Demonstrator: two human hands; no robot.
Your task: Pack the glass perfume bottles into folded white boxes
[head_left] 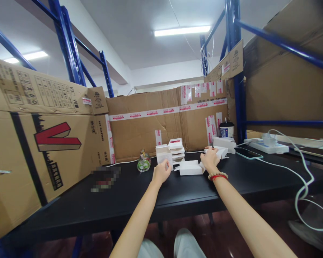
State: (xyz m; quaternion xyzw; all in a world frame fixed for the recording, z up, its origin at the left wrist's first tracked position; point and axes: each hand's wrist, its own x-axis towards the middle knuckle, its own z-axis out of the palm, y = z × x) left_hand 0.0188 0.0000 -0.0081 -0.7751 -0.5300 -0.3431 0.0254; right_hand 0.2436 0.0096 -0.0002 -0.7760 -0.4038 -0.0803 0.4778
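My left hand (161, 171) is curled closed beside a small white box (163, 153) on the black table (129, 200); whether it grips the box is unclear. My right hand (210, 158) is closed on a white carton piece (221, 152) further right. An open flat white box (190, 167) lies between my hands. Behind it stands a stack of white boxes (176, 148). A small glass bottle with green liquid (144, 162) sits to the left of my left hand.
Large cardboard cartons (43, 136) wall the table on the left and back. A phone (248, 153), a white power strip (269, 146) with cables and a cup (226, 129) lie at right. Blue rack posts (239, 93) stand around.
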